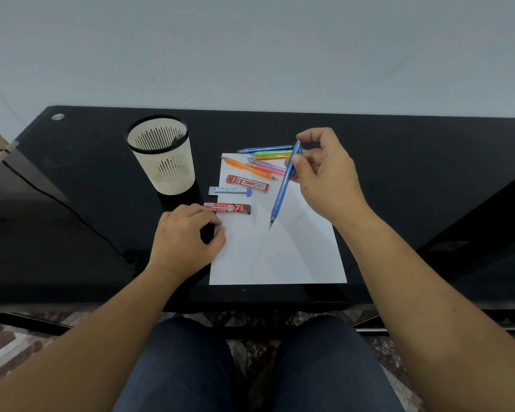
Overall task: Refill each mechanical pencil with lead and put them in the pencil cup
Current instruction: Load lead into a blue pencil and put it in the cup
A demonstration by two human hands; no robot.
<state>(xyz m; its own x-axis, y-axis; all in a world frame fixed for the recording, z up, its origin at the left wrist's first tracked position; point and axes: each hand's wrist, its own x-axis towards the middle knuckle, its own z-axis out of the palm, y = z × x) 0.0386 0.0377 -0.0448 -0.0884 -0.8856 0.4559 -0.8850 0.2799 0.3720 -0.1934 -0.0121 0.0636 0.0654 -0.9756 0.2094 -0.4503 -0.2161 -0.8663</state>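
One slim blue plastic mechanical pencil point(284, 185) is pinched near its cap end by the right hand point(324, 173), thumb and fingertips closed on the upper barrel, with the tip hanging down and toward the person above the white sheet of paper point(280, 251). It looks light and stiff, its smooth barrel probably a bit slippery; a hold nearer the middle would likely steady it while the cap comes off.

Left of it, the left hand point(188, 236) rests loosely curled at the paper's edge, holding nothing I can see, just beside the red lead case point(228, 208). Further out lie other coloured pencils point(265, 162), and the cream slotted pencil cup point(161, 156) stands on the black glass table point(72, 173).
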